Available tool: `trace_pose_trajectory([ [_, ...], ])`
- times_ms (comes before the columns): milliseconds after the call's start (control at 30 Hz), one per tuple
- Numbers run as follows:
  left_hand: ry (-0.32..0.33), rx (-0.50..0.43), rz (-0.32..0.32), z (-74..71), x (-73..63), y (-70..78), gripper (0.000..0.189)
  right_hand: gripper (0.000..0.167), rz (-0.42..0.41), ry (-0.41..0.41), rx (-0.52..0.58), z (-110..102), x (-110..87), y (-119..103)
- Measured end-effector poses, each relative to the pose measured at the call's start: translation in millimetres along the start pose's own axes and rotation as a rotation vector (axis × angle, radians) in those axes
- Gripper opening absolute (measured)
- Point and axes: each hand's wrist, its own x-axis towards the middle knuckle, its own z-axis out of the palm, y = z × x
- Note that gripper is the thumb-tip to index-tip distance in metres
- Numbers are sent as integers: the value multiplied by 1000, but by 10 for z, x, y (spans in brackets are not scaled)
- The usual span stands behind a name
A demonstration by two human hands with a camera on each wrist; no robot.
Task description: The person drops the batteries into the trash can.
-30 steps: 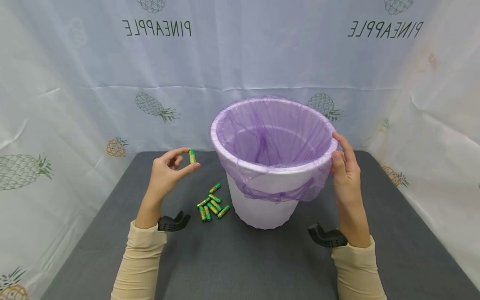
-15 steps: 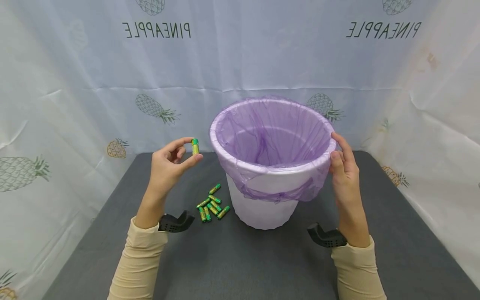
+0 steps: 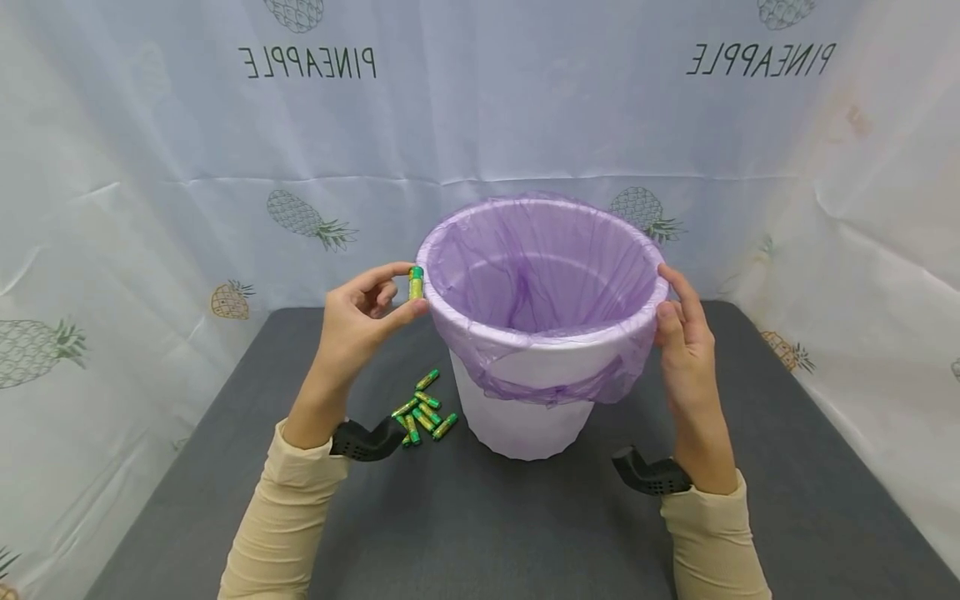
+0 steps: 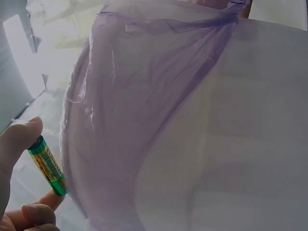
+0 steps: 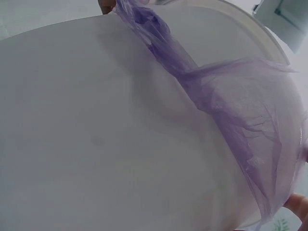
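Note:
My left hand [image 3: 360,321] pinches a green and yellow battery [image 3: 416,284] by its two ends, between thumb and forefinger. In the head view the battery stands upright at the left rim of a white trash bin [image 3: 525,429]. The left wrist view shows the same battery [image 4: 47,166] close beside the bin's side. A thin purple trash bag [image 3: 555,387] lines the bin and folds over its rim. On the bin's right side, my right hand [image 3: 686,346] grips the rim through the bag, thumb outside. Only bits of its fingers [image 5: 296,204] show in the right wrist view.
Several more green batteries [image 3: 426,408] lie in a loose pile left of the bin's base. The bin stands on a dark grey table [image 3: 510,533]. A pineapple-print curtain [image 3: 480,100] hangs behind and along both sides.
My left hand has risen and moved right with the battery, from above the table to the bin's left rim. The right hand keeps its grip on the rim.

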Motion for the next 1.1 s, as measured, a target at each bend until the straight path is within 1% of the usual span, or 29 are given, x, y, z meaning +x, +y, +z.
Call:
trace_pose_trajectory([
  [200,-24,-6,6,83,66,-4,37,38,-9,3,-14,0,9,1],
  [467,-53,-49,-39,123,106,-15,36,37,-14,-2,0,27,23,-30],
  [533,-56,-40,-51,128,113,-17,37,37,3,19,-15,39,23,-36],
  [700,-45,-14,-76,148,130,-14,36,37,21,48,-42,45,25,-34],
  [800,-31,-15,-77,168,142,-26,35,37,-4,24,-33,36,26,-32],
  [967,-10,-14,-65,205,157,-58,33,37,-7,24,-37,28,26,-30],
  [1100,-2,-10,-40,222,155,-76,32,37,-9,11,-20,22,19,-18],
])
